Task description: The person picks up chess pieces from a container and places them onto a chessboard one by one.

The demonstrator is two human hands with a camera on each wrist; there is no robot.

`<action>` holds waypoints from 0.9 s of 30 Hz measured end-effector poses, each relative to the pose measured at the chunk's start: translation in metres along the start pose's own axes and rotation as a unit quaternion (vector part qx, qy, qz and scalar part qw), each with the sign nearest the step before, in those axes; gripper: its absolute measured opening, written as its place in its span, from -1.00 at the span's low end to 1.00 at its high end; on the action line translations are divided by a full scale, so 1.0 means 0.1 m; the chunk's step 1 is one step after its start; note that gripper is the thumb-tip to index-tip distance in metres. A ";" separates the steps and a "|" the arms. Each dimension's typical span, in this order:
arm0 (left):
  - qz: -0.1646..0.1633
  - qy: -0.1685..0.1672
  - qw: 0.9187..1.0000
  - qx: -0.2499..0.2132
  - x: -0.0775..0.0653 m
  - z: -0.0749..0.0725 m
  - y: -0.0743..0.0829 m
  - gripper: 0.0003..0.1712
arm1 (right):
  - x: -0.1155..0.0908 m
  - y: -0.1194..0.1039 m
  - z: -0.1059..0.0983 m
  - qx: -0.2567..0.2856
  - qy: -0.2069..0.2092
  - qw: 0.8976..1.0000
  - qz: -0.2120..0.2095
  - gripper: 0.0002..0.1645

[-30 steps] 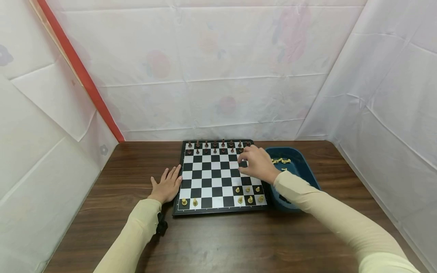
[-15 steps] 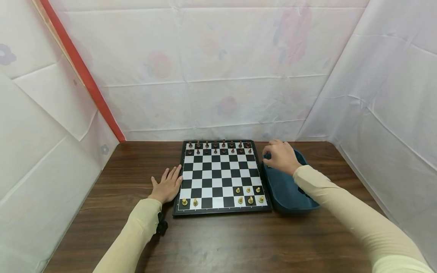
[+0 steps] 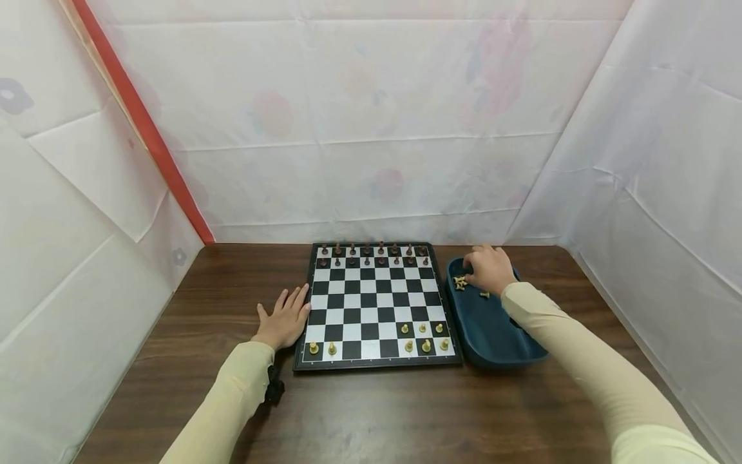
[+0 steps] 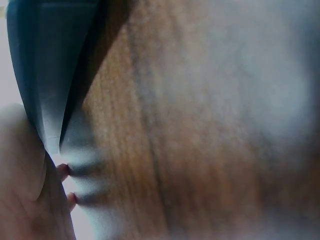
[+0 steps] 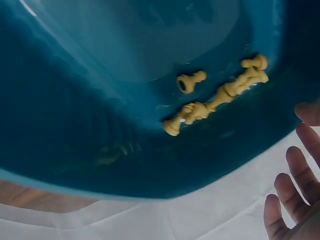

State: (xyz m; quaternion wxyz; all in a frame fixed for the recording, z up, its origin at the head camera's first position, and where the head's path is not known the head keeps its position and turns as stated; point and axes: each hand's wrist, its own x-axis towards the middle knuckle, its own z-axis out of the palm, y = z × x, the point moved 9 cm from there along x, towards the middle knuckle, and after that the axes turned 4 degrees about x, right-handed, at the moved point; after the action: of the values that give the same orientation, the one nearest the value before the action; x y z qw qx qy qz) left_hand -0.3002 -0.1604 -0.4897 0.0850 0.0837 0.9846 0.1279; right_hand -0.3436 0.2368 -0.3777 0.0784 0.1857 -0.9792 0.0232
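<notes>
My left hand (image 3: 282,320) lies with fingers spread at the left edge of the chessboard (image 3: 369,306). The left wrist view shows that hand (image 4: 22,180) beside the board's dark edge (image 4: 55,65). Over the far end of the blue tray (image 3: 493,332) is my right hand (image 3: 491,270), its fingers bent loosely. Nothing shows between thumb and fingers of the right hand (image 5: 302,195) in the right wrist view. Several pale yellow chess pieces (image 5: 227,92) lie in a row along the tray wall, with one pawn (image 5: 190,81) apart from them.
Two rows of dark red chess pieces (image 3: 366,261) stand along the board's far side. On the near side, several yellow pieces (image 3: 426,347) stand at the right and two yellow pieces (image 3: 332,348) at the left. White sheeting (image 3: 371,129) rises behind the brown table (image 3: 371,412).
My right hand has gone from over the board's right side to the tray's far end. The yellow pieces in the tray now lie farther left. My left hand has stayed in place.
</notes>
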 end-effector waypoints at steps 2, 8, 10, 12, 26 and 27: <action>-0.002 0.000 1.000 -0.001 -0.01 -0.01 0.00 -0.32 | 0.01 0.02 0.06 -0.003 -0.008 1.000 -0.002 -0.74; -0.003 0.007 1.000 -0.008 -0.03 -0.02 0.02 -0.33 | 0.00 0.06 0.18 0.006 -0.006 1.000 -0.017 -0.84; -0.004 0.009 1.000 -0.008 -0.02 -0.01 0.02 -0.33 | 0.00 0.08 0.22 0.008 -0.005 1.000 -0.022 -0.85; -0.006 0.009 1.000 -0.007 -0.02 -0.01 0.01 -0.34 | 0.02 0.10 0.28 0.006 -0.010 1.000 -0.023 -0.83; -0.010 0.012 1.000 0.000 0.00 -0.01 0.00 -0.34 | 0.11 0.14 0.46 -0.009 -0.006 0.999 -0.043 -0.72; -0.010 0.012 1.000 0.000 0.00 -0.01 0.00 -0.35 | 0.12 0.14 0.47 -0.010 -0.006 0.999 -0.042 -0.67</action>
State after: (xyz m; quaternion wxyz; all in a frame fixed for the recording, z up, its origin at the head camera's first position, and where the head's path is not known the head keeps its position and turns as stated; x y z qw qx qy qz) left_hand -0.3000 -0.1605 -0.4886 0.0748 0.0725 0.9863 0.1277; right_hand -0.3664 0.2420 -0.4227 0.0752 0.2258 -0.9712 0.0091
